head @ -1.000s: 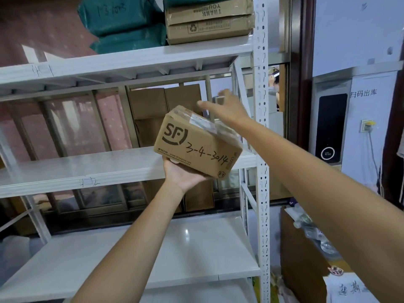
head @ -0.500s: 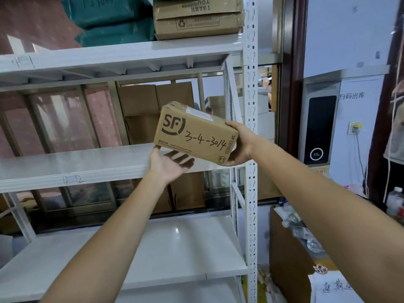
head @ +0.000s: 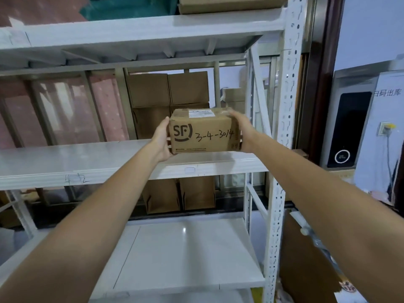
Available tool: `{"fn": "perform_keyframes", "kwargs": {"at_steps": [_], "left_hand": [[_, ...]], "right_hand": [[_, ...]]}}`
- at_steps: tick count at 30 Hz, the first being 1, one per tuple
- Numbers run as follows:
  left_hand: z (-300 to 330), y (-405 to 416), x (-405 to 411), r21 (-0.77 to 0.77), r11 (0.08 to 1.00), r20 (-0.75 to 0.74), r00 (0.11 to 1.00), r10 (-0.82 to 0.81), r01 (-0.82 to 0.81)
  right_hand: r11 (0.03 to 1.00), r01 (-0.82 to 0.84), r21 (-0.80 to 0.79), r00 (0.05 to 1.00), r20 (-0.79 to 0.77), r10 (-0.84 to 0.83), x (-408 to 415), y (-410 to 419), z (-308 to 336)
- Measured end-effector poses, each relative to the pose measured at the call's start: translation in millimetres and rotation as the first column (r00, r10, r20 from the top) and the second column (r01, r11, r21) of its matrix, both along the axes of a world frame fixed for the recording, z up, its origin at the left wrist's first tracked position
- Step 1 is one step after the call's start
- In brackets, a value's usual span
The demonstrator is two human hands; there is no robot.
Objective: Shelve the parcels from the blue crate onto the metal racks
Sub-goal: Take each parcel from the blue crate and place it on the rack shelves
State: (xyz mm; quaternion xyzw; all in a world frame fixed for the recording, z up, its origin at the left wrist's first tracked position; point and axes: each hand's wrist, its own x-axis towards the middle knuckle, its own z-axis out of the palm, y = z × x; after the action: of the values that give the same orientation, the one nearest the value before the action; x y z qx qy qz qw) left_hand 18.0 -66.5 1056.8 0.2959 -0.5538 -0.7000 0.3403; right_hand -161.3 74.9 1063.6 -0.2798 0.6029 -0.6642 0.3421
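From my remote feed, two bare arms reach up from the lower frame toward the white metal rack (head: pixel 282 119). The left hand (head: pixel 161 139) and right hand (head: pixel 243 133) clasp opposite ends of a brown SF parcel (head: pixel 202 133) marked 3-4-3014, each grip grasping the parcel, which sits on the middle shelf (head: pixel 87 158) near its right end. Behind it, brown cartons (head: pixel 168 90) stand stacked beyond the rack.

Two bare forearms, no visible sleeves
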Motion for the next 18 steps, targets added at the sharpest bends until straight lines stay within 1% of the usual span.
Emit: {"fn": "perform_keyframes", "kwargs": {"at_steps": [3, 6, 8, 12, 18], "left_hand": [[-12.7, -27.2, -2.6, -0.005, 0.999, 0.006, 0.999, 0.038, -0.038], [-22.5, -53.1, 0.3, 0.015, 0.998, -0.004, 0.998, 0.064, -0.064], [-28.2, -67.2, 3.2, 0.005, 0.998, 0.009, 0.998, 0.064, -0.065], [-34.3, -85.8, 4.4, -0.012, 0.999, 0.036, 0.999, 0.036, -0.036], [-44.1, -99.8, 11.2, 0.01, 0.999, 0.086, 0.995, -0.049, 0.049]], "right_hand": [[1.0, 0.026, -0.008, 0.996, -0.088, -0.026, 6.2, -33.2, -11.7], [0.996, 0.093, 0.009, 0.988, -0.123, -0.092, 13.9, -56.8, -24.3], [0.995, 0.092, 0.029, 0.988, -0.128, -0.087, 16.3, -70.4, -30.7], [0.991, 0.123, 0.058, 0.987, -0.112, -0.116, 20.2, -85.3, -36.9], [0.985, 0.122, 0.122, 0.981, -0.165, -0.101, 20.1, -92.8, -43.6]]}}
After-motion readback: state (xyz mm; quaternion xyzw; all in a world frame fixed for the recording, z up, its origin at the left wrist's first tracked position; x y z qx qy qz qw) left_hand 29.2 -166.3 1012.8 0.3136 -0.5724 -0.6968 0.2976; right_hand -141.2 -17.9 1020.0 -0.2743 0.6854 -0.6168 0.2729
